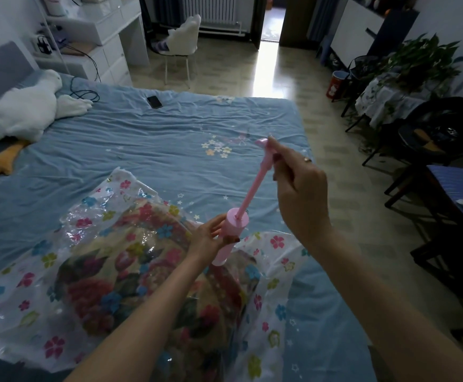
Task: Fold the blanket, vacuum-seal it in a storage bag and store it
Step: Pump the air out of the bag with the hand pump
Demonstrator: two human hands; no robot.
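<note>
Blanket (pixel 131 274) lies folded inside the bag (pixel 32 307) on the bed (pixel 142 144), nearest the camera. Left hand (pixel 205 238) grips the pump (pixel 231 232) barrel, seated on the bag. Right hand (pixel 299 188) grips the plunger handle, drawn fully out. Judgement: air extraction under way. Recommend holding the barrel square on the valve and pushing straight down, avoiding sideways tilt.

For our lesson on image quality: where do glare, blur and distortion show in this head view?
Head view: doorway light glares off the floor; the storage bag shows plastic glints; the pump handle is slightly blurred; wide-angle bending bows the bed edge.
</note>
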